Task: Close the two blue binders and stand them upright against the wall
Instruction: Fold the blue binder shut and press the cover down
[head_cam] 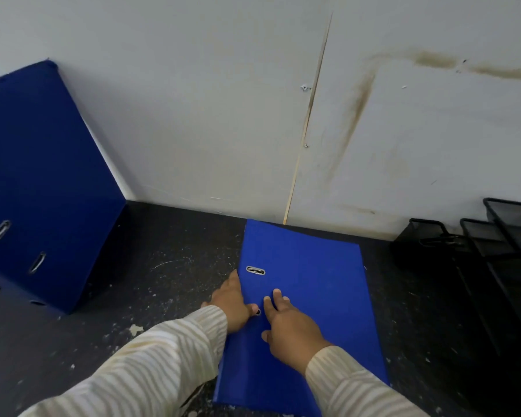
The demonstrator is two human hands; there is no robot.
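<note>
A closed blue binder (313, 284) lies flat on the dark speckled desk (169, 266), its far end close to the white wall (223, 115). My left hand (232, 305) is on its left spine edge, fingers curled around the edge and thumb on the cover. Flat on the cover beside it lies my right hand (286, 323), fingers spread. A second blue binder (42, 188) stands at the far left, closed and leaning back toward the wall, with two metal slots on its cover.
A black wire-mesh desk tray (475, 254) stands at the right against the wall. A dark blue box or folder edge (18, 299) sits at the lower left, beneath the standing binder. Paint flecks dot the desk.
</note>
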